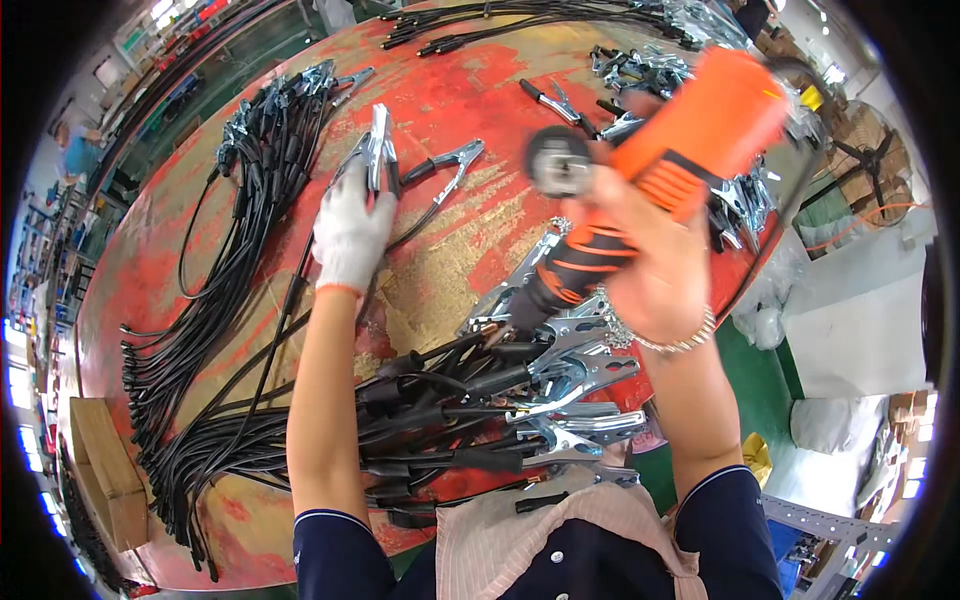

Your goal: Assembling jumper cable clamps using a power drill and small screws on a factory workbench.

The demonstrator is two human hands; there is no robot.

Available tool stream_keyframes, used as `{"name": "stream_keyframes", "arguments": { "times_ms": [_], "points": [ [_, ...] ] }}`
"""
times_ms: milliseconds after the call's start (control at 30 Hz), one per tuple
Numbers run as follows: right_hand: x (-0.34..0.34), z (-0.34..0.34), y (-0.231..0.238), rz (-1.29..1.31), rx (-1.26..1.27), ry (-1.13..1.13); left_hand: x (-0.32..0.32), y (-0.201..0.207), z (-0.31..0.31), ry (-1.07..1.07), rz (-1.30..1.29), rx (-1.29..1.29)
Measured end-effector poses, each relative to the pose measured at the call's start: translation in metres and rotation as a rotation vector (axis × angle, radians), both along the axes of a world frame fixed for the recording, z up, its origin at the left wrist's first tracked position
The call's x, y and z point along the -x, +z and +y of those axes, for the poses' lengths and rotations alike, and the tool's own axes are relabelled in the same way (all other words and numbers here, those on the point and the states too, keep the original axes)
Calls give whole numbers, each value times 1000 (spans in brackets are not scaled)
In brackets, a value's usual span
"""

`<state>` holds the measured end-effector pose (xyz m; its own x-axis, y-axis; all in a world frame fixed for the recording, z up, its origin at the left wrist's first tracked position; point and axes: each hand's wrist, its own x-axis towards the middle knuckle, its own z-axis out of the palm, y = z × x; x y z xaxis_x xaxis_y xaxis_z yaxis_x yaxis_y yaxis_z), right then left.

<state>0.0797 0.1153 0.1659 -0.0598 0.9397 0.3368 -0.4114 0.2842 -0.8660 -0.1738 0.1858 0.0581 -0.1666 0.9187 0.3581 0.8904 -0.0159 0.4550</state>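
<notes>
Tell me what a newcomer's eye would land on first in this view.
Probably the bright orange-and-black power tool, blurred and gripped in the bare right hand at upper right. Next would come the white-gloved left hand, left of centre, holding a silver clamp. Around them, the worn red tabletop carries thick bundles of black cables at the left and along the near side.

Between the white-gloved left hand (350, 232) and the orange-black power tool (680, 140), the worn red bench (445, 275) gives free room; silver metal clamps (580, 375) obstruct the near side, and a thick black cable bundle (262, 215) the left.
</notes>
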Motion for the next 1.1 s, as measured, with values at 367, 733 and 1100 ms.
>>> {"name": "stream_keyframes", "arguments": {
  "times_ms": [367,733,1100],
  "points": [
    [-63,-29,2,435,-252,205,-71,28,-108,-701,559,90],
    [-76,-42,4,403,-175,262,-50,52,-101,-697,-612,1064],
    [-82,-36,46,565,-204,416,-21,78,-129,-697,-1273,1325]
  ]
}}
